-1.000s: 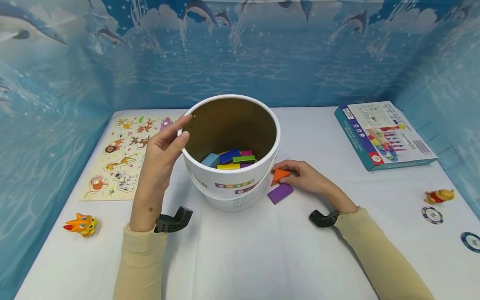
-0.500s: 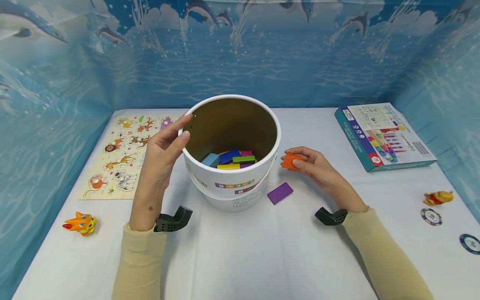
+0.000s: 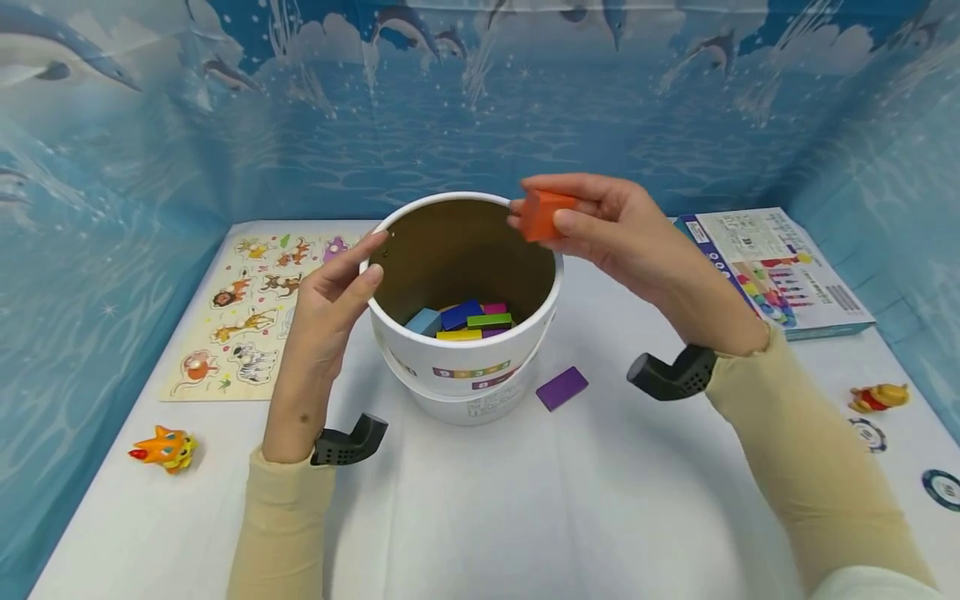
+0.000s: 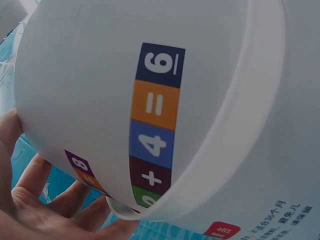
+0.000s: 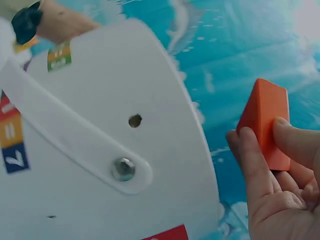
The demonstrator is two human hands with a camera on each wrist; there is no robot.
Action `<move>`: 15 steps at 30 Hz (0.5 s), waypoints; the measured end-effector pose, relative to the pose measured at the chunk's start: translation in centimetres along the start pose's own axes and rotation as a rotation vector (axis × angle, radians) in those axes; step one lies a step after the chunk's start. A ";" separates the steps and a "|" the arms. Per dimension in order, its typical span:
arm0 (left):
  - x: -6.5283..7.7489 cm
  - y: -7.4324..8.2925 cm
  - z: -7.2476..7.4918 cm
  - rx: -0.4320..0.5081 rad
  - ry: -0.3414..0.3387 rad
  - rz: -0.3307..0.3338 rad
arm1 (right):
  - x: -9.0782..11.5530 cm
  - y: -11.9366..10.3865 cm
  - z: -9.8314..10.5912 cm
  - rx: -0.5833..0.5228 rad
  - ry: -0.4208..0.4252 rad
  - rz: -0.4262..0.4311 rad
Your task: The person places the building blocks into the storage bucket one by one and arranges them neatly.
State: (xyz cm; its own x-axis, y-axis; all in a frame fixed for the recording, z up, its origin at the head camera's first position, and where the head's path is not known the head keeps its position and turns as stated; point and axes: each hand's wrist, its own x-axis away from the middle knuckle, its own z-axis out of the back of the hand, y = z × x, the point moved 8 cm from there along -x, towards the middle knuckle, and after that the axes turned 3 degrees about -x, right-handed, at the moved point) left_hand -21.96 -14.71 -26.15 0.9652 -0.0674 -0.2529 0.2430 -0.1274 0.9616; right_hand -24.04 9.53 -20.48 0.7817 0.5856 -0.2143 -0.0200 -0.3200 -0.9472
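A white bucket (image 3: 465, 367) stands on the table with several coloured blocks (image 3: 461, 317) at its bottom. My left hand (image 3: 326, 308) holds its left rim, thumb and forefinger over the edge; in the left wrist view the other fingers (image 4: 75, 205) lie along the outer wall. Above the bucket's right rim, my right hand (image 3: 607, 225) pinches an orange triangular block (image 3: 543, 215) between thumb and fingers. The right wrist view shows this orange block (image 5: 270, 125) upright beside the bucket wall (image 5: 165, 150). A purple rectangular block (image 3: 562, 388) lies on the table, right of the bucket.
An animal puzzle board (image 3: 243, 333) lies behind my left forearm, an orange-yellow toy figure (image 3: 167, 450) in front of it. A flat box (image 3: 795, 275) lies at the back right. Near the right edge are a small bear figure (image 3: 879, 397) and poker chips (image 3: 942, 488).
My right hand has picked the orange triangular block up from beside the purple one and raised it to the bucket's right rim. The left hand stays on the rim.
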 end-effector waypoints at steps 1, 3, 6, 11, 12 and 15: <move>0.0 0.0 0.0 -0.003 0.000 0.000 | -0.8 0.1 -0.5 0.078 -0.012 -0.042; 0.0 0.0 0.0 -0.006 -0.002 -0.003 | -2.4 0.6 -1.1 0.241 -0.034 -0.133; 0.1 0.0 0.1 -0.012 -0.006 -0.009 | -4.5 1.7 -1.8 0.445 -0.091 -0.255; 0.2 0.0 0.1 0.000 -0.010 -0.013 | -6.5 3.8 -3.1 0.571 -0.211 -0.377; 0.2 0.0 0.0 0.003 -0.013 -0.015 | -6.7 4.1 -3.3 0.575 -0.221 -0.388; 0.1 0.1 -0.1 0.009 -0.019 -0.018 | -7.1 4.7 -3.8 0.576 -0.221 -0.400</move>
State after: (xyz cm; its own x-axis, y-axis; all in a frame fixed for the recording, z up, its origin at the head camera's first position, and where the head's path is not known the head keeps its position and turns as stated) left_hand -21.82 -14.63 -26.11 0.9585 -0.0839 -0.2724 0.2596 -0.1376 0.9559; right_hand -27.29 1.05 -22.55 0.6551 0.7316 0.1887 -0.1312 0.3561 -0.9252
